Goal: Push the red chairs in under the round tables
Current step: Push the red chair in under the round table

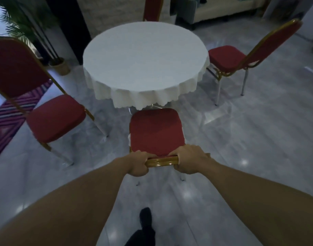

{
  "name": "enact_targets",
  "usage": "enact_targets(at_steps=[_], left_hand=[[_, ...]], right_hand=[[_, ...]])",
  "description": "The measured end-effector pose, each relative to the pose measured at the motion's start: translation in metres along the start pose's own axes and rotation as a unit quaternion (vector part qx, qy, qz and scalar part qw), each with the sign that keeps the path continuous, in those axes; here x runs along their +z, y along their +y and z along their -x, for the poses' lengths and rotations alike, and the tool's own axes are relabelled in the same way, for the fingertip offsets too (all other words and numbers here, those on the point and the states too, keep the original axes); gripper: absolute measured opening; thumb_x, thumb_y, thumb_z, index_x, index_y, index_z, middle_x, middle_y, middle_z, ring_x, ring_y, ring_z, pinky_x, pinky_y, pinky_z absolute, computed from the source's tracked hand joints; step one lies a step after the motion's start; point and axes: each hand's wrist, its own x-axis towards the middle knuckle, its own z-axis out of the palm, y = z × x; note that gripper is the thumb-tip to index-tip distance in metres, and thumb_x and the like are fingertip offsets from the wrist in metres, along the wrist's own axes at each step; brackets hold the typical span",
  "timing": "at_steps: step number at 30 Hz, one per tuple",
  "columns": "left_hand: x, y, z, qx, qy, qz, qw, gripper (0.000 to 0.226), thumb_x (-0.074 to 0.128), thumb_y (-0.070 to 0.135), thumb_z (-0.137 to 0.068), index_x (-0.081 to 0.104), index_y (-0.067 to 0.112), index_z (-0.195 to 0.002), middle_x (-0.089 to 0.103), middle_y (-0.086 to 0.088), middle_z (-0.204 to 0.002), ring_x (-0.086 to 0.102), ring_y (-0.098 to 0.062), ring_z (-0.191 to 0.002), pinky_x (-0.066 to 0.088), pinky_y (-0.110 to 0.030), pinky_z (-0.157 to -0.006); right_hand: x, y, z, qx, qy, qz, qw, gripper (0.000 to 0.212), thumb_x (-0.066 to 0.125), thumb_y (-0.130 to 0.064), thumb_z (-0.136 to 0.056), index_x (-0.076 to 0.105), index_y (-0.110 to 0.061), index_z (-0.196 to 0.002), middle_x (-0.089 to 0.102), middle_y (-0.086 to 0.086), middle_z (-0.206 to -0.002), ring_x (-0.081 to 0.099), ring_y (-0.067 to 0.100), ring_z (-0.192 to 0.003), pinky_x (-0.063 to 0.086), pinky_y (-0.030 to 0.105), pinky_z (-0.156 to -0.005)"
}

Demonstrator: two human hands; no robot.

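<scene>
The top rail of a red chair [156, 132] is gripped from behind by both hands: the left hand [137, 163] is closed around the rail's left end and the right hand [191, 161] around its right end, with a short stretch of gold frame exposed between them. The front edge of the seat is placed just at the hanging hem of the white cloth on the round table [145, 63], so that the seat lies almost wholly outside the table's edge. A second red chair [45, 110] is set at the table's left side, turned toward it and standing apart from the cloth. A third red chair [241, 55] is seen at the right side, its seat close to the table's edge. The back of a fourth chair [152, 8] is visible beyond the far edge. A dark shoe [145, 220] is planted on the glossy grey floor [249, 139] between the forearms. A patterned rug [12, 114] is partly shown at the left.
</scene>
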Motion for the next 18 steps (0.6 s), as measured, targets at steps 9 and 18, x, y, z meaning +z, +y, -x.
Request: enact_targets(at_steps=[9, 18], left_hand=[[-0.084, -0.036, -0.075, -0.015, 0.031, 0.005, 0.999, 0.065, 0.054, 0.007, -0.078, 0.058, 0.038, -0.136, 0.065, 0.001, -0.097, 0.062, -0.027, -0.096, 0.046, -0.035, -0.083], [-0.163, -0.056, -0.129, -0.011, -0.014, -0.014, 1.000, 0.073, 0.050, 0.006, -0.079, 0.047, 0.038, -0.145, 0.054, 0.006, -0.088, 0.060, -0.028, -0.095, 0.052, -0.041, -0.086]], right_hand=[[-0.056, 0.026, -0.105, 0.010, 0.000, 0.004, 1.000, 0.009, 0.059, -0.034, -0.080, 0.065, -0.039, -0.077, 0.065, -0.011, -0.075, 0.061, 0.016, -0.072, 0.046, 0.033, -0.065], [-0.104, 0.046, -0.186, 0.017, -0.005, 0.007, 1.000, 0.010, 0.055, -0.033, -0.079, 0.064, -0.036, -0.076, 0.064, -0.010, -0.073, 0.059, 0.012, -0.068, 0.041, 0.030, -0.060]])
